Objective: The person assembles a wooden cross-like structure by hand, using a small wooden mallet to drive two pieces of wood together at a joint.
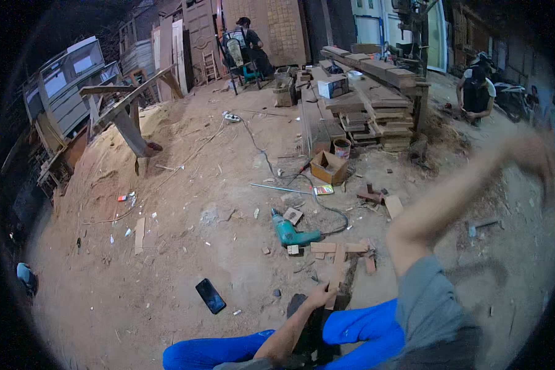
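Note:
Low in front of me, my left hand (pixel 319 296) is closed at the near end of a narrow wooden strip (pixel 338 265). The strip meets a crosswise wooden piece (pixel 351 247) lying on the ground. My right hand (pixel 532 151) is raised far out to the right, smeared by motion; its fingers and anything in them cannot be made out. Just beyond the wood lies a green power drill (pixel 293 233) on its side, its cord running away behind it. A small pale wood block (pixel 293 250) sits against the drill.
A dark phone (pixel 211 296) lies on the dirt floor at left. Farther off are an open wooden box (pixel 328 168), a tin (pixel 342 147), a metal rod (pixel 280 188) and stacked planks (pixel 376 117). Two people (pixel 248 46) (pixel 476 95) sit farther back.

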`<move>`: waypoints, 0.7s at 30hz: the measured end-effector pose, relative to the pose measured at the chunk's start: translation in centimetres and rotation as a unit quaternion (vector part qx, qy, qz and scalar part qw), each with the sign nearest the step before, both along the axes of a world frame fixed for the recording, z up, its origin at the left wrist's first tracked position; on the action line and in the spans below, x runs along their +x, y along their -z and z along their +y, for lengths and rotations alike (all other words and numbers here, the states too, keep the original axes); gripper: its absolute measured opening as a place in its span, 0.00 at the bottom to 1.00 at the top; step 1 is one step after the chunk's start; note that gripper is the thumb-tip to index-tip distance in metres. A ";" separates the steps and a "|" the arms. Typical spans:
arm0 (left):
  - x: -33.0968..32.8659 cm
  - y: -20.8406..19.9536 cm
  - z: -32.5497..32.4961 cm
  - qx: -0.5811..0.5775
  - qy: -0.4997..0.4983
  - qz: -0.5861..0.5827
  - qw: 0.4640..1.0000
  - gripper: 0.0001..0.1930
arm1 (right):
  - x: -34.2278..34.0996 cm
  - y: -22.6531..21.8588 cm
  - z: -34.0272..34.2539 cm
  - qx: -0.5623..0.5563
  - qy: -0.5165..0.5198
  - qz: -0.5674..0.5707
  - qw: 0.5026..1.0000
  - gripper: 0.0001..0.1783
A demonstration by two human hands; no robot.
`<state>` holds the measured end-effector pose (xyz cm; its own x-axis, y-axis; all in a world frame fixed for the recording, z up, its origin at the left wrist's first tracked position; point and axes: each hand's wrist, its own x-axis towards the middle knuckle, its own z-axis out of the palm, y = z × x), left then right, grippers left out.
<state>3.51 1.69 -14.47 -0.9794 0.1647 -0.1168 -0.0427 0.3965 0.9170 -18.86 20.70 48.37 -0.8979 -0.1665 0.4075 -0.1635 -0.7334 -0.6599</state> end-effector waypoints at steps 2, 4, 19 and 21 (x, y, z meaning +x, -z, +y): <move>0.4 -1.8 1.6 0.066 0.020 -0.055 0.996 0.25 | -5.6 -0.4 -4.4 -0.096 -0.079 -0.112 0.986 0.14; -0.5 -5.6 4.1 -0.046 0.037 -0.077 0.995 0.25 | -9.0 0.5 -7.3 -0.178 -0.133 -0.186 0.957 0.15; 1.6 -1.3 -0.3 0.004 -0.037 -0.023 0.999 0.25 | 1.0 21.8 -16.2 -0.092 -0.161 -0.249 0.951 0.03; 0.9 -0.5 -0.1 0.017 -0.027 -0.014 0.999 0.25 | 0.5 22.2 -14.5 -0.092 -0.149 -0.255 0.951 0.03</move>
